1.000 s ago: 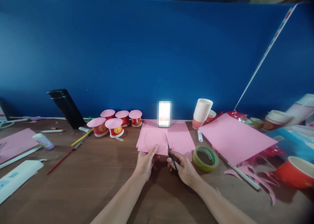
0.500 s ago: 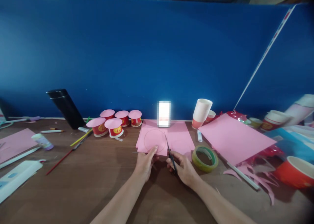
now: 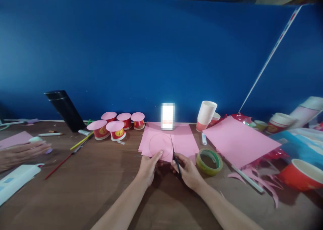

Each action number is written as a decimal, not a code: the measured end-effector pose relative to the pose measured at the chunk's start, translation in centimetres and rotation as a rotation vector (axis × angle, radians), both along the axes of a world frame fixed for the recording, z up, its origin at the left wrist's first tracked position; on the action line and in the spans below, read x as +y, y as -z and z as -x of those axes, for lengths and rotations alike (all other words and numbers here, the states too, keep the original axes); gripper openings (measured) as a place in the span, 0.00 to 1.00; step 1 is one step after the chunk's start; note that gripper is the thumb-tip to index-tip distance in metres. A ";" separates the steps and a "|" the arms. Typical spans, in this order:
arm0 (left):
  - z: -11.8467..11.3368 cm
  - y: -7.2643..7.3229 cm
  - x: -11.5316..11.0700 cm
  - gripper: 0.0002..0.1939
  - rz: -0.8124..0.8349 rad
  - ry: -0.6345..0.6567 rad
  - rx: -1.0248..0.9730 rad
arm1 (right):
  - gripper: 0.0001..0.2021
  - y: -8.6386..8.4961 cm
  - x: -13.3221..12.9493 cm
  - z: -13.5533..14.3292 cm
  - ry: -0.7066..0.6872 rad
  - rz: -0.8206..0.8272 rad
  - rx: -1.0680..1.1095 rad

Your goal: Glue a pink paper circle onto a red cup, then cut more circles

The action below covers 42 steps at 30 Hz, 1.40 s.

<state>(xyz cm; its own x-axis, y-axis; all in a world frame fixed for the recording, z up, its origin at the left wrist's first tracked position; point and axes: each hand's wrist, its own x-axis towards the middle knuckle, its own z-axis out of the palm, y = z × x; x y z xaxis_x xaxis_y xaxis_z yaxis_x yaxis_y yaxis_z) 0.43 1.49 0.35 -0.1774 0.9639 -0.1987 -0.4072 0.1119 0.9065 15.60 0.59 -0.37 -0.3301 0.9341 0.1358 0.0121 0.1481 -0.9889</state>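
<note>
Sheet (image 3: 155, 141): we see a small piece of plain pink paper with straight edges, in the middle of the view, above a stack of like pink paper and between our two hands.
Circle (image 3: 150, 145): one thin, darker line draws a large ring on the sheet, filling much of its face; our left thumb overlaps its near part.
Left hand (image 3: 148, 167): we pinch the near edge of the sheet, thumb on top and fingers underneath.
Right hand (image 3: 187, 169): our fingers are curled around the scissors at the handles.
Scissors (image 3: 176, 159): dark and slim, pointing away from us along the right side of the sheet; we cannot tell how far apart the blades stand.
Stack (image 3: 185, 136): wider pink paper, lying flat on the brown bench (image 3: 101, 196).
Tape (image 3: 210, 171): a yellow-green roll just beside our right hand.
Cups (image 3: 117, 135): five short red ones to the left, each topped with a pink disc.
Scraps (image 3: 274, 191): curled pink strips to the right, near a white stick (image 3: 248, 179).
Co-worker's hand (image 3: 25, 152): at the far left, blurred; we cannot tell its grip.
</note>
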 end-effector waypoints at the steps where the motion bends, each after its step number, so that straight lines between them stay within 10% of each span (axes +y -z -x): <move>1: 0.0 0.0 0.0 0.19 -0.004 -0.002 -0.002 | 0.13 0.0 0.0 0.0 -0.001 0.003 -0.004; 42: 0.1 0.1 0.0 0.17 0.025 0.014 0.022 | 0.17 0.2 0.0 0.0 0.036 0.092 0.010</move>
<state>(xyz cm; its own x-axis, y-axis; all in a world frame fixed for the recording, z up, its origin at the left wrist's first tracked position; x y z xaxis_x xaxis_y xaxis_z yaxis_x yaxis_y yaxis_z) 0.31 1.49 0.26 -0.1685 0.9610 -0.2192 -0.3852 0.1405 0.9121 15.58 0.60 -0.57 -0.2949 0.9541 0.0524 0.0060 0.0567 -0.9984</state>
